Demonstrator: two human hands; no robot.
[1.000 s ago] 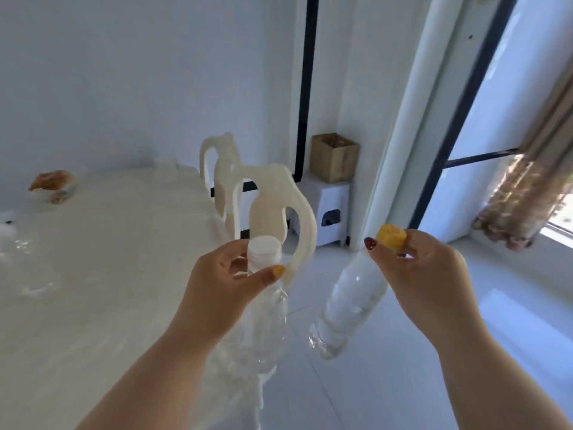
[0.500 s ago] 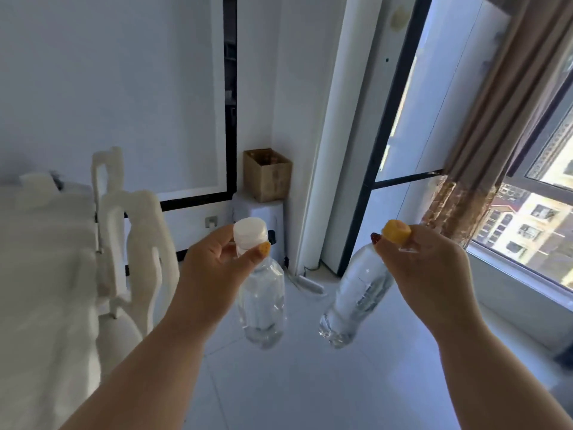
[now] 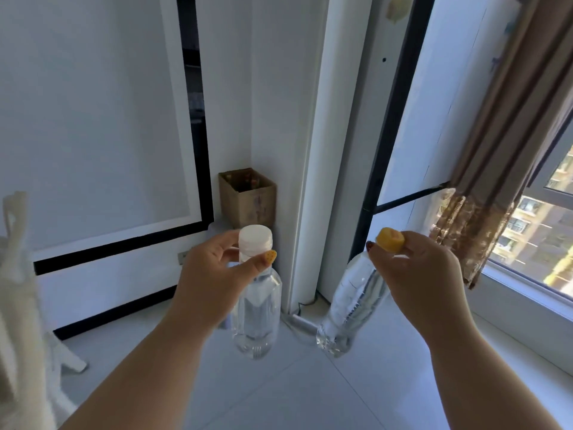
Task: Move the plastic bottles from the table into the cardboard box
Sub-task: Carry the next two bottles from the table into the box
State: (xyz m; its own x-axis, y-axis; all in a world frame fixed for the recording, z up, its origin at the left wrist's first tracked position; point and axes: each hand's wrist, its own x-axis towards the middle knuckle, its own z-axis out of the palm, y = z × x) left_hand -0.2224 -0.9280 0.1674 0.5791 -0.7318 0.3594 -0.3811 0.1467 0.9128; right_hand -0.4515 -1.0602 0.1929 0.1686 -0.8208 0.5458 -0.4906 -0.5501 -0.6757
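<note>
We have two clear plastic bottles in the air, one per hand. The white-capped bottle (image 3: 257, 308) hangs almost straight down from our left hand (image 3: 217, 274), pinched at the neck just under the cap. The yellow-capped bottle (image 3: 353, 308) hangs from our right hand (image 3: 418, 274), also gripped near the cap, its body slanting down and to the left. Both are off the table and not yet in the cardboard box (image 3: 248, 198), which stands open-topped in the corner ahead, straight beyond and above the left hand. By our reckoning the left bottle is the nearer one and already points bottom-down, so it goes in first. A white chair (image 3: 21, 305) stands at the left edge, a curtain (image 3: 496, 181) by the window on the right.
</note>
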